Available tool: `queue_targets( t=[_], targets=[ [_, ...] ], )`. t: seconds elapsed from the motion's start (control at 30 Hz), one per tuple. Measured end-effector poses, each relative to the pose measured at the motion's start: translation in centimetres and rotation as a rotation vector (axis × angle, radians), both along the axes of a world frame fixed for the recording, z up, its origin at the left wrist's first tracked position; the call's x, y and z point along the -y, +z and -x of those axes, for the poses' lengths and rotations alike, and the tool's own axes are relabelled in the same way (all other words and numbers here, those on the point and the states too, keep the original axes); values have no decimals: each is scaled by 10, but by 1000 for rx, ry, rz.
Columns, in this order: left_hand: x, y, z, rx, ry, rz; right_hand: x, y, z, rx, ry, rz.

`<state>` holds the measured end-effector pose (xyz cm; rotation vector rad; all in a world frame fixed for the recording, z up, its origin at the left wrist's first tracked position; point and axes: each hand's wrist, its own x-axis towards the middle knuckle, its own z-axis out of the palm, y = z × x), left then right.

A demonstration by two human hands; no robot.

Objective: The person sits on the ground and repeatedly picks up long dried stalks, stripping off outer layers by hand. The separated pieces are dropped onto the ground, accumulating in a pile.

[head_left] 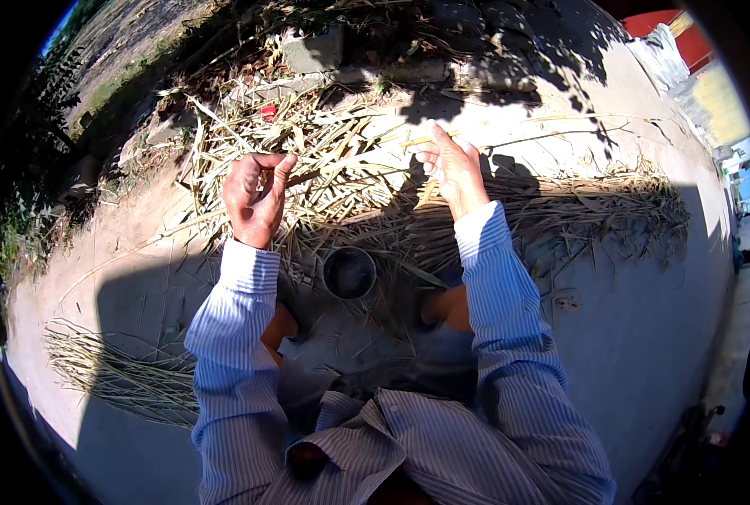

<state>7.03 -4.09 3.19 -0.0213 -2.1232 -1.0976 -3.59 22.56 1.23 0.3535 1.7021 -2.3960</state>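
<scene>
A long, thin, dry stalk [354,160] stretches between my hands and runs past both of them. My left hand [255,200] is closed around it, thumb up. My right hand [454,167] has its fingers partly curled at the stalk, the index finger straighter; its grip is partly hidden. Below and beyond the hands lies a loose heap of pale dry leaf strips [333,189]. A thick bundle of long stalks [552,202] reaches from the heap to the right. Between my legs stands a round dark container [349,273], its contents unclear in shade.
Another bundle of thin stalks [122,374] lies on the concrete ground [619,337] at the left. A concrete block [312,50] and rubble border the far side. Near the heap's far edge is a small red object [268,111]. Shrubs [13,227] grow at far left.
</scene>
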Motion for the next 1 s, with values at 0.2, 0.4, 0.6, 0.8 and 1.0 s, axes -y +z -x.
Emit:
queue_targets(
  t=[0.2,0.4,0.6,0.8,1.0],
  targets=[
    [-19,-1,10,52,-91,709,15,1,-13,-101,124,-55],
    [-46,-2,16,130,-257,-73,29,-2,-23,-99,157,15],
    [-33,-1,23,89,-94,186,34,-7,-23,-82,164,57],
    [1,11,5,274,-142,502,7,-10,6,-103,11,134],
    [116,-25,-15,453,50,526,-52,4,37,-33,-61,-47]
  ],
)
